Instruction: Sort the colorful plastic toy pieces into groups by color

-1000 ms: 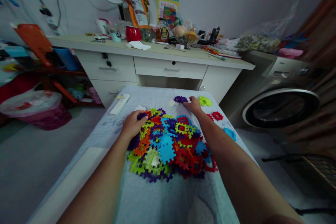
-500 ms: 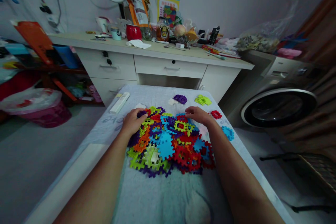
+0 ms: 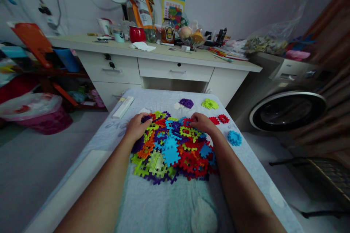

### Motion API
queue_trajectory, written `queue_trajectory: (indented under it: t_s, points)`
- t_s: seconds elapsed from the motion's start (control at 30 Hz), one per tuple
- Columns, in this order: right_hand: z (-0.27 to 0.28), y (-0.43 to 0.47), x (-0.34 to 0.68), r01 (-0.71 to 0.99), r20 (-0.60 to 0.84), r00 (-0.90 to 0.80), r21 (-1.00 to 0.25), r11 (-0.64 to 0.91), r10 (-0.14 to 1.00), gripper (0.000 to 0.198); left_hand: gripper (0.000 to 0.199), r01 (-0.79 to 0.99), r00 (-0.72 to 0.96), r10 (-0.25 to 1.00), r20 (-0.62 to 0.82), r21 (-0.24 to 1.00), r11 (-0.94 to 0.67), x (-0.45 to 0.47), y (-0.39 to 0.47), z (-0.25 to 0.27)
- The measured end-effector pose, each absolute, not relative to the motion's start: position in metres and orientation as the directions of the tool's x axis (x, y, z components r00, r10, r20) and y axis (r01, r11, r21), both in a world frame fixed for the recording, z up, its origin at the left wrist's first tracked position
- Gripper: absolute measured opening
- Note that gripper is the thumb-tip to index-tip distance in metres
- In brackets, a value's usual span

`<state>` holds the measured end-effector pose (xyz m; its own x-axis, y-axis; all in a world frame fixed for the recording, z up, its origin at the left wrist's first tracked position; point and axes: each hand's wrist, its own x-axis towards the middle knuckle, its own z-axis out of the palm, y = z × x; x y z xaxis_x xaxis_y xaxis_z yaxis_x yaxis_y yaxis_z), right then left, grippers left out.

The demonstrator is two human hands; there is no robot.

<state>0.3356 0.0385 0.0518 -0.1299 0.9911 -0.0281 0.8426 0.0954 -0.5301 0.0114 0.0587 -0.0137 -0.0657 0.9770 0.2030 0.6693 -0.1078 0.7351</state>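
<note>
A heap of interlocking plastic building pieces (image 3: 171,151) with toothed edges, in blue, red, purple, lime and orange, lies on the cloth-covered table. My left hand (image 3: 136,128) rests at the heap's left side, its thumb and fingers curled around a purple building piece (image 3: 146,118). At the back right of the heap, my right hand (image 3: 202,122) has its fingers bent down, closing at a red building piece (image 3: 187,121); its fingertips are partly hidden. Sorted by colour beyond and beside the heap are a purple group (image 3: 186,103), a lime group (image 3: 210,103), red pieces (image 3: 223,118) and a blue stack (image 3: 234,138).
A white oblong box (image 3: 123,107) lies at the table's back left. Behind stands a white desk (image 3: 175,63) crowded with jars, a red pot (image 3: 137,34) and papers. A washing machine (image 3: 287,111) is to the right, and a pink lined bin (image 3: 41,116) to the left.
My right hand has lowered slightly onto the heap and its fingers have drawn in. A red piece behind its wrist now shows. My left hand stays in place; the view has shifted slightly.
</note>
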Motion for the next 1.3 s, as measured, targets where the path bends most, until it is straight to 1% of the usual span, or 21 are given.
queue_trajectory:
  t_s: [0.07,0.13,0.17,0.23,0.3,0.37,0.43,0.5,0.6,0.73,0.83,1.03,1.13,1.23,1.3]
  points:
    - [0.053,0.041,0.342,0.794,0.025,-0.106,-0.599,0.099,0.994,0.007,0.035,0.668,-0.063,0.977,0.203,0.736,-0.109,0.012,0.058,-0.013]
    - [0.056,0.044,0.356,0.744,0.070,-0.067,-0.662,0.097,0.995,0.006,0.036,0.669,-0.066,0.977,0.203,0.736,-0.108,0.012,0.057,-0.012]
    - [0.058,0.045,0.365,0.724,0.084,-0.034,-0.684,0.082,0.996,0.007,0.036,0.669,-0.067,0.977,0.202,0.735,-0.106,0.012,0.057,-0.011]
    - [0.061,0.045,0.387,0.707,0.095,0.091,-0.707,0.003,0.991,0.009,0.037,0.670,-0.069,0.977,0.201,0.735,-0.104,0.013,0.057,-0.011]
    - [0.063,0.043,0.411,0.703,0.110,0.270,-0.701,-0.118,0.957,0.016,0.038,0.670,-0.067,0.978,0.196,0.735,-0.101,0.013,0.057,-0.011]
    - [0.065,0.040,0.431,0.706,0.119,0.402,-0.672,-0.225,0.908,0.023,0.038,0.670,-0.062,0.979,0.194,0.735,-0.104,0.013,0.057,-0.011]
    - [0.066,0.036,0.444,0.717,0.105,0.469,-0.626,-0.308,0.877,0.024,0.038,0.672,-0.058,0.979,0.195,0.733,-0.106,0.013,0.057,-0.011]
    - [0.065,0.032,0.451,0.728,0.086,0.499,-0.582,-0.363,0.862,0.022,0.038,0.677,-0.063,0.979,0.194,0.729,-0.101,0.013,0.057,-0.011]
    - [0.063,0.029,0.454,0.754,0.085,0.516,-0.517,-0.405,0.852,0.020,0.038,0.682,-0.067,0.979,0.194,0.725,-0.098,0.013,0.057,-0.011]
    - [0.062,0.028,0.456,0.810,0.120,0.516,-0.392,-0.437,0.848,0.017,0.038,0.680,-0.055,0.978,0.203,0.724,-0.112,0.012,0.058,-0.013]
    - [0.064,0.028,0.457,0.821,0.128,0.519,-0.350,-0.451,0.845,0.019,0.038,0.674,-0.049,0.977,0.207,0.729,-0.121,0.011,0.059,-0.015]
    - [0.068,0.027,0.459,0.823,0.133,0.516,-0.349,-0.448,0.846,0.025,0.038,0.676,-0.048,0.976,0.211,0.727,-0.124,0.011,0.058,-0.013]
    - [0.070,0.027,0.458,0.829,0.112,0.500,-0.350,-0.437,0.859,0.024,0.038,0.684,-0.046,0.978,0.202,0.720,-0.117,0.012,0.057,-0.012]
    - [0.076,0.027,0.452,0.822,0.056,0.446,-0.420,-0.385,0.893,0.023,0.039,0.686,-0.050,0.978,0.204,0.719,-0.115,0.011,0.057,-0.013]
    - [0.081,0.028,0.444,0.824,0.039,0.349,-0.489,-0.287,0.936,0.023,0.040,0.683,-0.051,0.976,0.210,0.720,-0.119,0.011,0.058,-0.014]
